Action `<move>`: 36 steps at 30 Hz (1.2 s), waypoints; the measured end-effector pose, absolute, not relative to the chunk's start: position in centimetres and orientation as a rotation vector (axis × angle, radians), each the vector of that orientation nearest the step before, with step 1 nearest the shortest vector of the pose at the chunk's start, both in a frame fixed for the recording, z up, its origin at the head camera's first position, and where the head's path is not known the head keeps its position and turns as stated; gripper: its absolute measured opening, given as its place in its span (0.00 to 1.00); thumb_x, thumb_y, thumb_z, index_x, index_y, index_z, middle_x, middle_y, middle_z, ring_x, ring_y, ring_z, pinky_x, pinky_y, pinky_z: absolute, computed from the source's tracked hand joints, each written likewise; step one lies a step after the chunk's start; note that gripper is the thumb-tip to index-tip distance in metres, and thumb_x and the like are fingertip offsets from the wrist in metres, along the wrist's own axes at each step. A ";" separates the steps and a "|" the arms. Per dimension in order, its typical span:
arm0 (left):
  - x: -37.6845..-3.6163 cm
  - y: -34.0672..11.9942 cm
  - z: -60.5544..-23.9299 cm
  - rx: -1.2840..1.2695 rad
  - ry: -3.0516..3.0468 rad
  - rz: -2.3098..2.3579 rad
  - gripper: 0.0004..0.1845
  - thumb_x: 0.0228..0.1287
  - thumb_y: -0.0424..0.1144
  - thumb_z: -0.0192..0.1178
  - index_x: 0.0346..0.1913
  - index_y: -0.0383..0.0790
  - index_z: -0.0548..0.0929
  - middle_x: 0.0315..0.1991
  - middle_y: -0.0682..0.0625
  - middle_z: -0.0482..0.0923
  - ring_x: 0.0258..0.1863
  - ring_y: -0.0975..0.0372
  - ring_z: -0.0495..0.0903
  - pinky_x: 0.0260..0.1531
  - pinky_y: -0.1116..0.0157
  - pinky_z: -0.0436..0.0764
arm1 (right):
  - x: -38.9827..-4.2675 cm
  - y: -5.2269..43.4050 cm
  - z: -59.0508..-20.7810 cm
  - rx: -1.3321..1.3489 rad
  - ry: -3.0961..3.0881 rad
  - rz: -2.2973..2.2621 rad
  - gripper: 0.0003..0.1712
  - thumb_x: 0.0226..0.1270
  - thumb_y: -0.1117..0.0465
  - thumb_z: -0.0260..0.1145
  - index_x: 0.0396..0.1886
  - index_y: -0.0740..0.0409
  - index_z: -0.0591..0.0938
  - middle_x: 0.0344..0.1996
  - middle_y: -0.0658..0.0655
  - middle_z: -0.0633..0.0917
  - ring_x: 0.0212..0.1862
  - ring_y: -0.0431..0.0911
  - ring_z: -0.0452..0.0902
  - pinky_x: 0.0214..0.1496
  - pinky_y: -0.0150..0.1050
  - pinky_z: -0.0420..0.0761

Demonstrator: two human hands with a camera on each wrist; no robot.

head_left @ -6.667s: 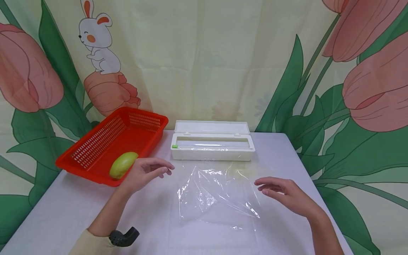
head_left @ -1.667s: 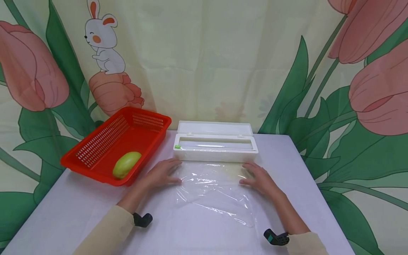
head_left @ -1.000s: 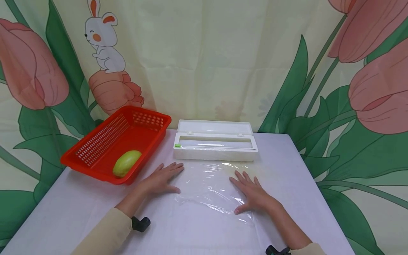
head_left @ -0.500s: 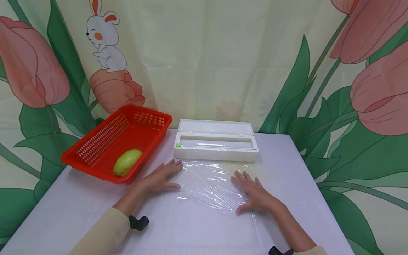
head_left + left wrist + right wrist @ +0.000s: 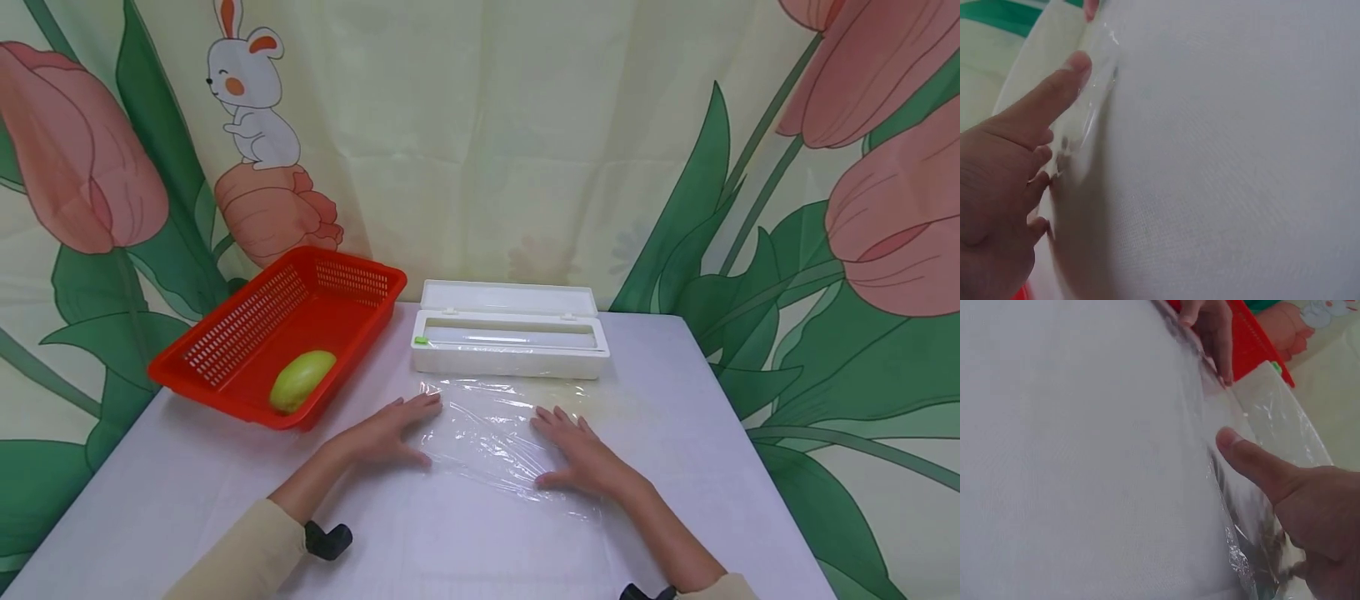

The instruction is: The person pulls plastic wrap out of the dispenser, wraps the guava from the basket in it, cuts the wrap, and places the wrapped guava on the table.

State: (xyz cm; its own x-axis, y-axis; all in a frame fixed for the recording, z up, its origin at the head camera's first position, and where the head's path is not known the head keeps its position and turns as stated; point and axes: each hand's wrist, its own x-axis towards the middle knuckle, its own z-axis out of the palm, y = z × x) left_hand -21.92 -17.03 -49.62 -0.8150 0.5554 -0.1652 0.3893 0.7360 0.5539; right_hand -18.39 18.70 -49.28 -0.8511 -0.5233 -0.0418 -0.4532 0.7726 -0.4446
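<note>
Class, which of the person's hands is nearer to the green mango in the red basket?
Left. The left hand lies just right of the mango; the right hand rests farther right, on the cling film.

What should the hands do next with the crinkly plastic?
Probably slide both flat hands outward to smooth the wrap. It lies wrinkled on the table, with the left hand pressing its left edge and the right hand flat on it. The mango sits in the basket.
</note>
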 end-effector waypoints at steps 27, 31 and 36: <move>-21.1 -16.9 -48.9 0.881 2.684 0.475 0.53 0.43 0.71 0.57 0.71 0.57 0.49 0.74 0.57 0.42 0.73 0.55 0.39 0.67 0.42 0.35 | -18.2 20.5 -49.3 -0.807 2.778 -0.511 0.65 0.31 0.27 0.68 0.71 0.41 0.53 0.73 0.49 0.49 0.73 0.57 0.37 0.70 0.62 0.40; -21.0 -16.6 -49.4 0.913 2.767 0.521 0.51 0.45 0.69 0.58 0.71 0.56 0.51 0.74 0.56 0.43 0.73 0.56 0.42 0.68 0.43 0.38 | -17.8 20.5 -49.2 -0.833 2.800 -0.546 0.62 0.33 0.28 0.68 0.71 0.42 0.55 0.72 0.49 0.52 0.73 0.56 0.40 0.69 0.62 0.41; -20.7 -16.3 -49.8 0.891 2.736 0.498 0.55 0.40 0.70 0.60 0.71 0.55 0.49 0.73 0.56 0.43 0.73 0.54 0.42 0.67 0.41 0.38 | -17.5 20.8 -49.1 -0.808 2.784 -0.506 0.63 0.33 0.29 0.69 0.71 0.43 0.54 0.73 0.50 0.51 0.73 0.58 0.38 0.69 0.64 0.40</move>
